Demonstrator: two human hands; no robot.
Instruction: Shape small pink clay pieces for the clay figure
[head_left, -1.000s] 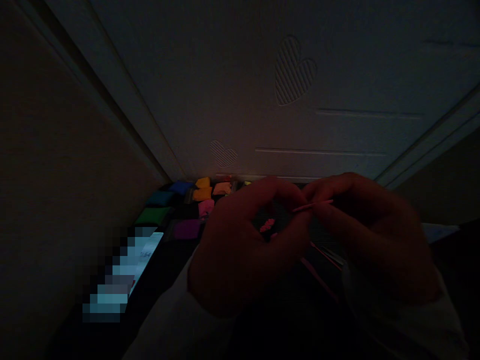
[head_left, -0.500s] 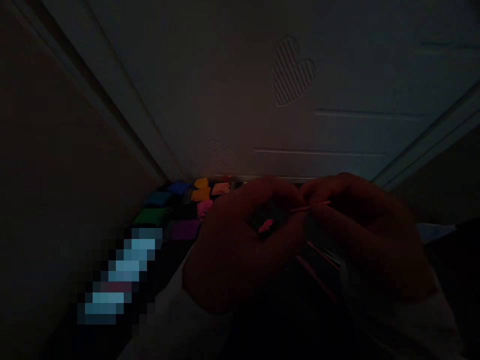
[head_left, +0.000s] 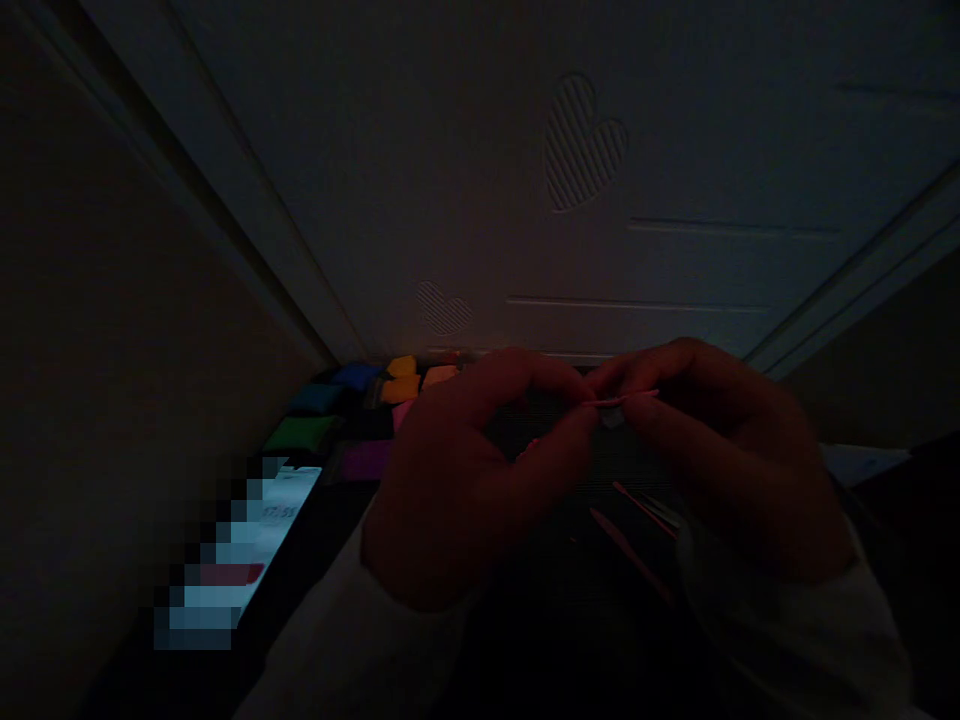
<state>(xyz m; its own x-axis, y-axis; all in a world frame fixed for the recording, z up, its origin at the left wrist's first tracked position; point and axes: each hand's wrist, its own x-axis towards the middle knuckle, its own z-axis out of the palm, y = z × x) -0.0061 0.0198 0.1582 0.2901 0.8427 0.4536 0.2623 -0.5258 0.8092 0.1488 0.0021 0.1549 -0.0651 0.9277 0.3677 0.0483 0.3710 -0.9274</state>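
In dim light, a thin pink strip [head_left: 616,400], apparently soft modelling clay, stretches between my two hands. My left hand [head_left: 472,490] pinches its left end between thumb and forefinger. At the other end, my right hand [head_left: 739,465] grips it with the fingertips closed. Behind the left thumb, a small pink textured piece [head_left: 529,448] is partly hidden on the dark surface. A pointed pink modelling tool [head_left: 630,552] lies below the hands, beside some slim sticks or tools [head_left: 646,508] partly covered by my right hand.
Several coloured packets, including a green packet [head_left: 302,434], a purple packet [head_left: 364,461] and an orange packet [head_left: 401,389], line the left back. A lit phone [head_left: 281,530], partly pixelated, lies nearer on the left. A pale panel with raised hearts [head_left: 585,145] stands behind.
My hands have shifted slightly up, and my left hand a little left, exposing more of the strip between the fingertips. The small pink piece is now more covered by my left thumb.
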